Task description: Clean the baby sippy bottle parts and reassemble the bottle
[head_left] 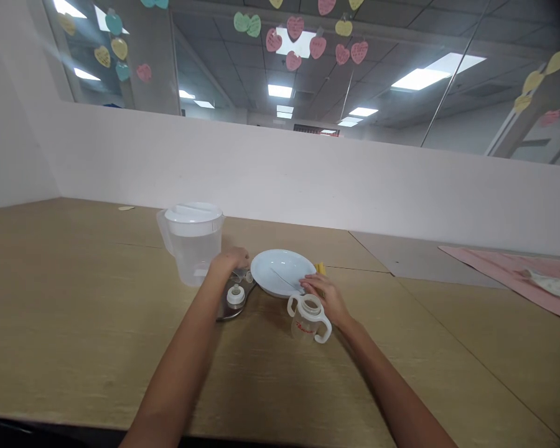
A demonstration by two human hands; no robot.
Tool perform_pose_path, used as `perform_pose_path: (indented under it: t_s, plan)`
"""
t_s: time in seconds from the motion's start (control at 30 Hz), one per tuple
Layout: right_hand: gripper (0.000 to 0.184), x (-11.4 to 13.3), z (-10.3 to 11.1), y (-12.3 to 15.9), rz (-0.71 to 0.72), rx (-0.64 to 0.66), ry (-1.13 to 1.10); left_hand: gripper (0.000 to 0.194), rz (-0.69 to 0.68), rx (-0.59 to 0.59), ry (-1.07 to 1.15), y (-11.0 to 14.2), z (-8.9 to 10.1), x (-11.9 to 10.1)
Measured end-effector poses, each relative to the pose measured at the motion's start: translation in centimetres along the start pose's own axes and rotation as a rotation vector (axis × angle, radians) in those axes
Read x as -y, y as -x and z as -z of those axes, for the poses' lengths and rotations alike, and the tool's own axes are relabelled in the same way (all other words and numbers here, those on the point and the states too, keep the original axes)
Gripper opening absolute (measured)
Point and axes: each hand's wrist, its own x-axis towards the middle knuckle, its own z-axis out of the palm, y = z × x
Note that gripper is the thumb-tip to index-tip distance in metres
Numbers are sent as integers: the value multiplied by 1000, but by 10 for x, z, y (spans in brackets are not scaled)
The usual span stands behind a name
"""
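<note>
My left hand (233,259) reaches over a dark metal tray (228,316), its fingers curled down beside a small clear piece (249,276); what they grip is hidden. On the tray sits a white bottle collar with a clear nipple (236,296). My right hand (324,294) is at the near right rim of a white plate (273,258). Its fingertips close on the end of a thin rod (284,277) that slants across the plate. Just in front of that hand stands an open clear baby bottle (304,325) with two white handles and red lettering.
A clear pitcher (196,252) with a white lid stands left of the tray. Something yellow (320,269) shows behind the right hand. At far right a pink mat (504,267) holds a whitish item (553,283). A white wall (280,174) borders the table's back.
</note>
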Motion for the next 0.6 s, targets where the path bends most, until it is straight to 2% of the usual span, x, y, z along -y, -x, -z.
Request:
perform_pose_path:
  t_s: [0.13, 0.3, 0.6]
  plan:
    - [34, -2, 1, 0, -71, 85, -97, 20, 1, 19, 29, -5, -7, 4]
    - [36, -4, 1, -1, -76, 137, -123, 22, 24, 13, 30, -11, -10, 12]
    - [25, -1, 0, -4, -117, 76, -134, 16, 77, 46, -17, -26, -19, 18]
